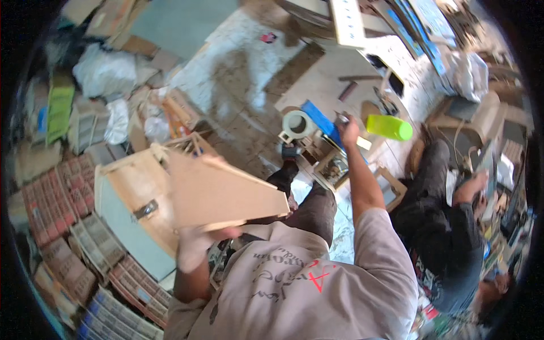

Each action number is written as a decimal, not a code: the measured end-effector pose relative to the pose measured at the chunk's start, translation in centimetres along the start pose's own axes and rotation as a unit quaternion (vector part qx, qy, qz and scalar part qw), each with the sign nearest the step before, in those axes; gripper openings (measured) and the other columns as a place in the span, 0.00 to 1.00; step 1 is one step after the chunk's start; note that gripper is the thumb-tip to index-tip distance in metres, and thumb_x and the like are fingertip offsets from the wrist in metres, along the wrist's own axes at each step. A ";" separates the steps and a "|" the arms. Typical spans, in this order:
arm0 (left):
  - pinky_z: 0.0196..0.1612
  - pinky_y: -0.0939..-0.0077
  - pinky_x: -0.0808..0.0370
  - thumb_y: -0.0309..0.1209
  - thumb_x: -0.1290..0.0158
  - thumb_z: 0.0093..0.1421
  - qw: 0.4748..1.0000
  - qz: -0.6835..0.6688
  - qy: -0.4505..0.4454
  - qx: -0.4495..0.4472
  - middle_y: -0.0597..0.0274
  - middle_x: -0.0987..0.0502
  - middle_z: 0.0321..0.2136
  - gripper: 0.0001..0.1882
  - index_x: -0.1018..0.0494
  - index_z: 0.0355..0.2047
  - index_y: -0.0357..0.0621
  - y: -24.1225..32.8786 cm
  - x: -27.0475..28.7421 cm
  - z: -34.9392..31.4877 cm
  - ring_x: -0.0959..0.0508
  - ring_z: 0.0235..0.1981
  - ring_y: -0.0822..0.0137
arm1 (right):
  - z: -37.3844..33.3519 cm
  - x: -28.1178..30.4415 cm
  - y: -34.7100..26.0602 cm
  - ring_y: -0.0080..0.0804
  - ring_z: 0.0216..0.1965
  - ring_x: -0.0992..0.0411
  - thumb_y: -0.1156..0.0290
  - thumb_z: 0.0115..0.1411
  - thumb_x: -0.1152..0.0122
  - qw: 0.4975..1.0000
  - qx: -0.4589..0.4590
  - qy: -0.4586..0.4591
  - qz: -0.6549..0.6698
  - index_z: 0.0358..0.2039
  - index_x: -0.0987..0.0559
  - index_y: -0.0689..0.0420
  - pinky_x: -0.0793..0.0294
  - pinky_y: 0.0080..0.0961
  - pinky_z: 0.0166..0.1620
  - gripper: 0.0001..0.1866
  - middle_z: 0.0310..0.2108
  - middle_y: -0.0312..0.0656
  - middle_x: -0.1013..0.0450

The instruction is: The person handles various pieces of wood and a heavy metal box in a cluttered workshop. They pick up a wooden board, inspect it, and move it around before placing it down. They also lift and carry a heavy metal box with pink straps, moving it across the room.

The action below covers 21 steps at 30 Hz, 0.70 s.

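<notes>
My left hand (224,232) grips a tan, tapering wooden panel piece (226,195) with pale strips along its edges. The panel is tilted in front of my shirt and hides most of those fingers. Out ahead, my right hand (349,133) is closed over a small greyish thing that I cannot make out. Beneath and beside that hand lies a blue strip (321,119) on a low work surface (354,65). A bright green bottle (390,127) is just right of the hand, and a whitish ring-shaped roll (296,123) is to its left.
At the right, another person (436,232) sits close by, hands on a dark piece. A pale wooden box (139,207) stands beside stacks of reddish packs (59,195) on the left. Small wooden trays (334,169) and a wooden frame (391,190) lie near my legs.
</notes>
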<state>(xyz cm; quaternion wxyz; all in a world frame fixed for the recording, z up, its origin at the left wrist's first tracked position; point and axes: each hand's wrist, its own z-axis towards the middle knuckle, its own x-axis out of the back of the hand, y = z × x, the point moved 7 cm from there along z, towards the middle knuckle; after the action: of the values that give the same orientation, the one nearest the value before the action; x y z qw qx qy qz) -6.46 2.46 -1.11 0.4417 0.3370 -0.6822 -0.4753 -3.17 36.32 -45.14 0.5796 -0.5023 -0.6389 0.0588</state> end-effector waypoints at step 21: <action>0.51 0.68 0.34 0.33 0.31 0.35 0.979 0.006 0.055 -0.194 0.51 0.32 0.44 0.42 0.38 0.51 0.35 10.3 -0.5 0.6 0.30 0.47 0.57 | -24.4 23.6 -36.1 0.26 0.44 0.36 0.75 0.56 0.45 0.841 0.273 -0.050 0.465 0.52 0.39 0.63 0.36 0.27 0.50 0.24 0.45 0.42 0.36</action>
<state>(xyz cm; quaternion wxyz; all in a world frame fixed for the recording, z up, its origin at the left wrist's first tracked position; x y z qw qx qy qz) -7.21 6.43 8.42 0.5384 0.2662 -0.5538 -0.5766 -0.18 23.05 2.47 0.5656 -0.5578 -0.3164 0.5185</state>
